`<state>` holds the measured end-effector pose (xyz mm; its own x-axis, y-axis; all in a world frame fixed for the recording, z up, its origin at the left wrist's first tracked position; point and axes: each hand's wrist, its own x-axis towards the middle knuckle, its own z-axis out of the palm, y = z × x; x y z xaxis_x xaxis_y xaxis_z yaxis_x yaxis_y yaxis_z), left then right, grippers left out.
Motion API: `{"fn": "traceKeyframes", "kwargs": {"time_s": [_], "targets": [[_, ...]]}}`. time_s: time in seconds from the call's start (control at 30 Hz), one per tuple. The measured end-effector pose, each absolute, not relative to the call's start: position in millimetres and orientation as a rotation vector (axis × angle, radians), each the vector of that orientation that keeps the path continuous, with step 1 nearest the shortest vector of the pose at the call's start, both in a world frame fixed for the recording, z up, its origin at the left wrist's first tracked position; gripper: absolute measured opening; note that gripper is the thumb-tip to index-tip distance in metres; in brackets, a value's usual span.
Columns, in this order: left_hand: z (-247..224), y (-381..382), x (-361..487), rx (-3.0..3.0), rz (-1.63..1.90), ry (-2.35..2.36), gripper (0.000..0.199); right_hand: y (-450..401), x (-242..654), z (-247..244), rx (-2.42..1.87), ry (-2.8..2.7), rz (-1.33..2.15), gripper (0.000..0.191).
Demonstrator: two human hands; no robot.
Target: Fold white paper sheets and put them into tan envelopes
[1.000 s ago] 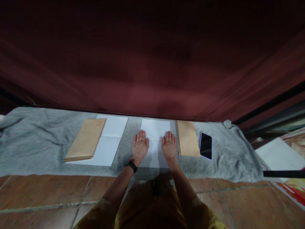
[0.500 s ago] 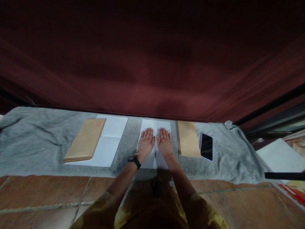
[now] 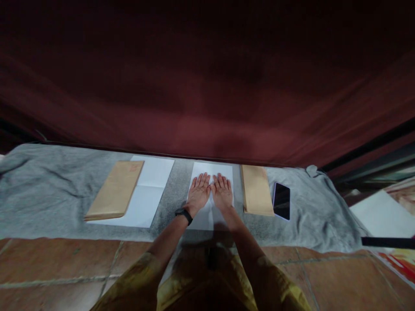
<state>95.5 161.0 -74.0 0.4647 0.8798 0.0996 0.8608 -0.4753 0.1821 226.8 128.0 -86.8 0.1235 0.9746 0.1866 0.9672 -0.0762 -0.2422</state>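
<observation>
A white sheet of paper (image 3: 202,221) with a crease down its middle lies on a grey cloth. My left hand (image 3: 199,192) rests flat on the sheet's left half, fingers stretched out, a black watch on the wrist. On the right half lies my right hand (image 3: 222,192), also flat with its fingers extended. The two thumbs meet or nearly meet over the crease. Just right of the sheet is a stack of brown envelopes (image 3: 257,190). Further left, more brown envelopes (image 3: 113,190) lie partly over white paper (image 3: 149,198) that has a fold line across it.
A phone (image 3: 281,201) with a dark screen lies right of the envelopes. The grey cloth (image 3: 52,194) is wrinkled at both ends. Behind it rises a dark red surface (image 3: 207,134). Tiled floor (image 3: 58,263) runs along the near edge. White sheets (image 3: 384,214) sit at the far right.
My hands have drawn closer together, so the thumbs now come together at the crease. The paper, envelopes and phone lie as before.
</observation>
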Motion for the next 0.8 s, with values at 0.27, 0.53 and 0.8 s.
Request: {"fn": "traceKeyframes", "kwargs": {"time_s": [0.27,0.53,0.8], "targets": [[-77.4,166.0,89.8,2.497,0.295,1.701,0.06,129.6,230.4,-90.6,-2.15,-1.819,-0.026,0.051],[-80.2,165.2,88.0,2.452,0.385,1.746,0.061,124.7,239.6,-94.9,-2.159,-1.752,-0.116,0.052],[-81.6,164.9,88.9,2.41,0.416,1.797,0.061,118.9,243.5,-96.7,-2.17,-1.667,-0.209,0.057]]}}
